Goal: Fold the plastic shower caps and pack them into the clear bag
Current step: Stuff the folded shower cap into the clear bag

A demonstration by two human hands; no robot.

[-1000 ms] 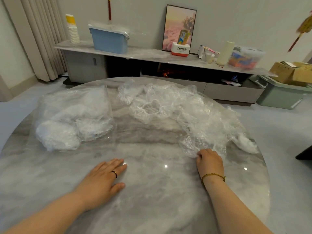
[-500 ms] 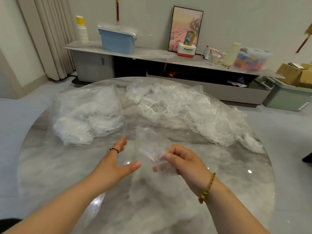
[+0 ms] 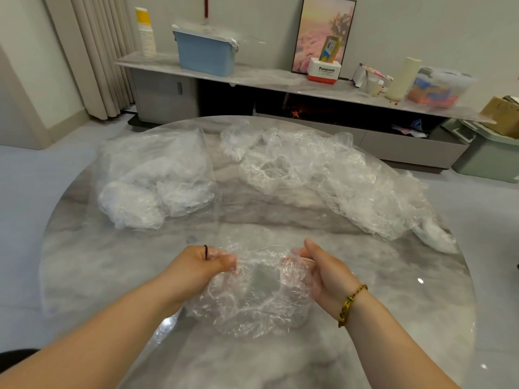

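A crinkled clear shower cap [image 3: 252, 299] hangs spread between my two hands above the near part of the round marble table [image 3: 84, 276]. My left hand [image 3: 196, 265] grips its left rim with curled fingers. My right hand [image 3: 323, 270] holds the right rim, fingers tucked into the plastic. The clear bag [image 3: 157, 178] lies at the table's far left with several folded caps inside. A loose pile of unfolded shower caps [image 3: 323, 178] stretches across the far right of the table.
Beyond the table runs a low cabinet [image 3: 280, 82] with a blue bin [image 3: 206, 51], stacked cups [image 3: 146, 35], a framed picture and boxes. A green crate [image 3: 488, 155] stands on the floor at the right. Curtains hang at the left.
My right hand pulled one cap from the pile toward me. My left hand rose off the table and took hold of it, and the cap now hangs spread between both hands.
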